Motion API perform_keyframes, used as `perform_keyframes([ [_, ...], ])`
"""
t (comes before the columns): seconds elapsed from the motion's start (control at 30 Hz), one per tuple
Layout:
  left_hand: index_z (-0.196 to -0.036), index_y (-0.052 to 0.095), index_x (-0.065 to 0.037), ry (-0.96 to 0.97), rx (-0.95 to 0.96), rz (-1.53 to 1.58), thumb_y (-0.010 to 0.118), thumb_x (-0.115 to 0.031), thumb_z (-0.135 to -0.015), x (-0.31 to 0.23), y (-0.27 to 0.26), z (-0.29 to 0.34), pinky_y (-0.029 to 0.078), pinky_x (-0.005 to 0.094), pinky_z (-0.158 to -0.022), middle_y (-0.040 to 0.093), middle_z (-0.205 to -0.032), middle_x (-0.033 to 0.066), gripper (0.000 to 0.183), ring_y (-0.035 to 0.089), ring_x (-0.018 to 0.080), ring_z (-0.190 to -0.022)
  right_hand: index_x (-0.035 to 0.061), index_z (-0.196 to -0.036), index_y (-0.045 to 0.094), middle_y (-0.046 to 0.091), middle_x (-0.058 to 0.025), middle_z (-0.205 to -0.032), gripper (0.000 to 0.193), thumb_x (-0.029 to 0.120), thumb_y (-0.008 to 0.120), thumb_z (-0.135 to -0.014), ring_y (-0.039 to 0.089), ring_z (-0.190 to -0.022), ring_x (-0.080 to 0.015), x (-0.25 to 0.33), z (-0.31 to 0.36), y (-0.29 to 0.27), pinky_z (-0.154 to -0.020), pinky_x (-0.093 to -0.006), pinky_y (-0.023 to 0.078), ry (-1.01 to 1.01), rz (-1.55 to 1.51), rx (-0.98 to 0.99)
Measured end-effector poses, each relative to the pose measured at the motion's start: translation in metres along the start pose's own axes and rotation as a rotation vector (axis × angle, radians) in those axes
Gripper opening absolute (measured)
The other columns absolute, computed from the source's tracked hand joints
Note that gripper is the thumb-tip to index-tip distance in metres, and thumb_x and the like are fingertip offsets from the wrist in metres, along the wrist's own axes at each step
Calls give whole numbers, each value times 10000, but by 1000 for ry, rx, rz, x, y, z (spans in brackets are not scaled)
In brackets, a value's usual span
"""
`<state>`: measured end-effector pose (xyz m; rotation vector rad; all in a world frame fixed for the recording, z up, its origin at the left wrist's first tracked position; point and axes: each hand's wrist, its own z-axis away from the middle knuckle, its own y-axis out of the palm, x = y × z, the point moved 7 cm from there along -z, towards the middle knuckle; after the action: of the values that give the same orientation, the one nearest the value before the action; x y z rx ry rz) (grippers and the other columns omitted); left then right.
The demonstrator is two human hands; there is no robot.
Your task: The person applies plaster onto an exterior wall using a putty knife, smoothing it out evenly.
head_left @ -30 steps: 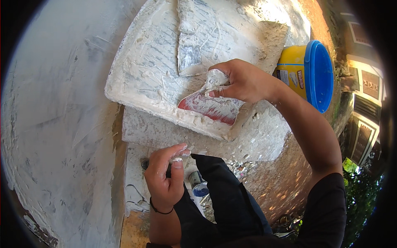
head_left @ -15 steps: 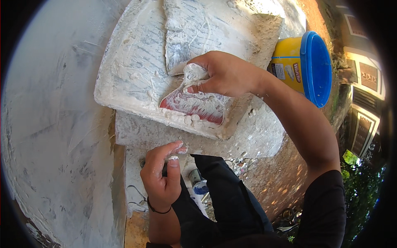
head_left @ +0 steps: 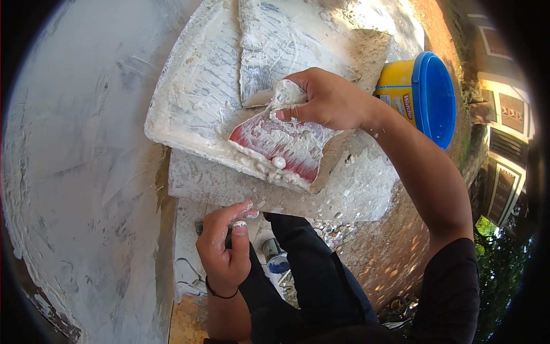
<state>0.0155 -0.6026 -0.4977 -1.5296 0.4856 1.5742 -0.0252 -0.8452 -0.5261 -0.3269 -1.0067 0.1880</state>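
My right hand (head_left: pixel 332 102) grips a red putty scraper (head_left: pixel 281 146), its blade streaked with white paste. A lumpy bead of paste runs along the blade's lower edge, which lies at the near wall of a shallow paste-coated tray (head_left: pixel 163 112). Inside the tray, just beyond the scraper, lies a long flat paste-covered piece (head_left: pixel 256 74) with a greyish end; its kind is unclear. My left hand (head_left: pixel 226 246) is held below the tray's near side, thumb and fingers apart and nothing between them. White paste clings to its fingertips.
The tray rests on a paste-spattered board (head_left: pixel 229 180). A yellow bucket with a blue rim (head_left: pixel 424 103) lies tipped at the right. A grey-white smeared wall surface (head_left: pixel 86 155) fills the left. Below stands a small can (head_left: pixel 277 261) beside my dark-trousered legs.
My right hand and the scraper have moved slightly right and nearer, the blade now up against the tray's near wall. The tray appears shifted a little right. My left hand is almost still.
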Motion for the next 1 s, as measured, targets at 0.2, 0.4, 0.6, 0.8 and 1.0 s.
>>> perform_keyframes([
  [0.2,-1059,619,20,34,4,-18,524,-73,-890,-14,-2,6,460,324,-808,698,-912,116,216,627,240,-862,-23,-1050,630,661,-40,-851,295,193,682,-856,580,-761,-96,-18,12,-7,-704,-272,464,86,-214,-25],
  [0.4,-1061,624,4,91,7,-60,532,-77,-887,-58,-12,10,459,329,-805,698,-916,107,213,627,242,-855,-30,-1046,625,668,-48,-885,277,173,679,-866,610,-762,-100,4,45,-18,-691,-263,495,83,-608,-152],
  [0.6,-1067,633,-30,154,-67,-153,543,-65,-882,-151,-61,40,455,328,-793,698,-911,92,209,626,244,-847,-13,-1076,583,661,-70,-952,272,202,626,-914,648,-825,-144,71,103,-10,-735,-309,541,22,-1092,-237],
  [0.8,-1089,600,33,193,-240,-230,467,-68,-933,-254,-127,107,481,302,-800,692,-908,143,229,653,189,-858,-6,-1172,534,635,-121,-1074,338,241,558,-943,644,-954,-234,178,156,16,-828,-405,540,-116,-1450,-84],
  [1.0,-1111,603,2,175,-589,-150,518,-59,-905,-325,-183,206,490,314,-804,683,-960,137,231,667,238,-880,-6,-1315,439,548,-159,-1276,478,246,527,-918,563,-1132,-313,297,180,80,-960,-482,455,-165,-1655,425],
])
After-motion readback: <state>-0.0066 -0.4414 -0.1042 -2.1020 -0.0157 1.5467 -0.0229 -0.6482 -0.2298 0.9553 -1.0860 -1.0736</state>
